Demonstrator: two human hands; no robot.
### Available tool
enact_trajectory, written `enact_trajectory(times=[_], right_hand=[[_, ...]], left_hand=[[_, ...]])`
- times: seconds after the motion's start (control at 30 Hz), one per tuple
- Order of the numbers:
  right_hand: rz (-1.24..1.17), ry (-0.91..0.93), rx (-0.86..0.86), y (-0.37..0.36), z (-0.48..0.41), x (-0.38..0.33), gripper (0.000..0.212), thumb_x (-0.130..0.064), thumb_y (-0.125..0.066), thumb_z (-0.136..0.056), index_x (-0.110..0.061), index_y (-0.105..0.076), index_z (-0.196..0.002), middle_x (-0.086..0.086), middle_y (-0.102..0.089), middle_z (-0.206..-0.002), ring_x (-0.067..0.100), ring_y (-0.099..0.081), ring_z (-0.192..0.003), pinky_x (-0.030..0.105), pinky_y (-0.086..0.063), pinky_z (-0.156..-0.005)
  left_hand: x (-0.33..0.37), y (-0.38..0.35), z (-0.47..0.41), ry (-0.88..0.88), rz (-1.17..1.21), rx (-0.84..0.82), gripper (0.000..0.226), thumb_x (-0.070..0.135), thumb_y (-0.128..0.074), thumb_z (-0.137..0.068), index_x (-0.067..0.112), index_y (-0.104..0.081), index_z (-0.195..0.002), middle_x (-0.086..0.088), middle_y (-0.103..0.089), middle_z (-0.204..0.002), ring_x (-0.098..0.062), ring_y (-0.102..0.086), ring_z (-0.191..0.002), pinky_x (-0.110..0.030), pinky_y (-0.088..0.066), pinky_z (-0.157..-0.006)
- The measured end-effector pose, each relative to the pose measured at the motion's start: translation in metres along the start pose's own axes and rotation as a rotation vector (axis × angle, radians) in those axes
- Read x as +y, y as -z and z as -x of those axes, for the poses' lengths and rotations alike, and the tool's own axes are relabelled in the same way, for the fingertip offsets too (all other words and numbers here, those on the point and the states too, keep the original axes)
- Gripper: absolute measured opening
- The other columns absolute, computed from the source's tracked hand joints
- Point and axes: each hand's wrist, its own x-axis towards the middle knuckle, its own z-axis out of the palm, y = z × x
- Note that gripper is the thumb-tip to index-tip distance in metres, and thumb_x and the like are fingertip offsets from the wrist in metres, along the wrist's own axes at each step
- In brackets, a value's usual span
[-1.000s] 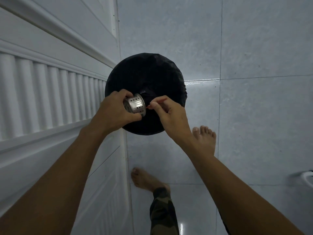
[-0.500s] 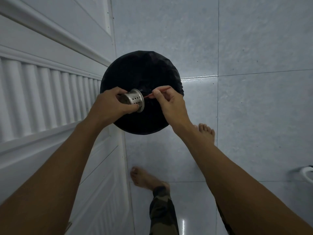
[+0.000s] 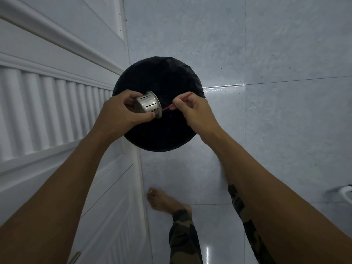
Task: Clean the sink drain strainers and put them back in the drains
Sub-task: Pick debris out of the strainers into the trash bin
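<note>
The left hand (image 3: pixel 122 113) grasps the strainer (image 3: pixel 149 106) over the black-lined bin (image 3: pixel 158 138); the right hand (image 3: pixel 192 111), pinching a red stick (image 3: pixel 169 107), has drawn it out, so scraping continues.

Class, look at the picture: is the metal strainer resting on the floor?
No, the left hand holds the strainer tilted on its side above the black-lined bin.
</note>
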Motion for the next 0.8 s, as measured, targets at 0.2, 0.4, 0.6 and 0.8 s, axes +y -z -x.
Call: enact_trajectory(times=[0.2,0.4,0.6,0.8], right_hand=[[-0.183,0.034,0.012,0.000,0.000,-0.017,0.013,-0.027,-0.062,-0.104,-0.017,-0.070,-0.109,-0.007,-0.080,-0.093,-0.006,-0.068,-0.072,0.010,-0.048,-0.058],[0.112,0.075,0.005,0.015,0.006,-0.008,0.015,-0.028,-0.060,-0.105,-0.018,-0.070,-0.110,-0.008,-0.079,-0.095,-0.006,-0.071,-0.087,0.013,-0.051,-0.083],[0.023,0.154,0.123,0.003,0.014,-0.002,0.013,-0.031,-0.062,-0.104,-0.023,-0.070,-0.108,-0.014,-0.078,-0.093,-0.001,-0.072,-0.098,0.012,-0.052,-0.092],[0.100,0.118,0.215,-0.006,0.022,0.017,0.010,-0.028,-0.061,-0.105,-0.024,-0.070,-0.107,-0.016,-0.075,-0.093,-0.006,-0.069,-0.095,0.005,-0.049,-0.085]], left_hand=[[0.006,0.001,-0.001,-0.061,0.054,-0.078,0.063,0.042,-0.092,-0.071,0.031,-0.066,-0.128,0.013,-0.075,-0.113,-0.003,-0.073,-0.100,-0.028,-0.059,-0.090],[0.003,0.005,0.004,-0.047,0.113,-0.073,0.073,0.061,-0.085,-0.057,0.036,-0.068,-0.124,0.016,-0.076,-0.108,0.000,-0.074,-0.096,-0.026,-0.058,-0.087],[-0.003,-0.007,0.010,0.047,0.072,-0.037,0.057,0.046,-0.091,-0.071,0.038,-0.067,-0.123,0.017,-0.073,-0.107,-0.003,-0.071,-0.098,-0.026,-0.056,-0.086],[-0.009,-0.019,0.018,0.085,0.061,-0.021,0.058,0.042,-0.090,-0.074,0.032,-0.067,-0.126,0.016,-0.072,-0.107,-0.001,-0.069,-0.095,-0.020,-0.052,-0.077]])
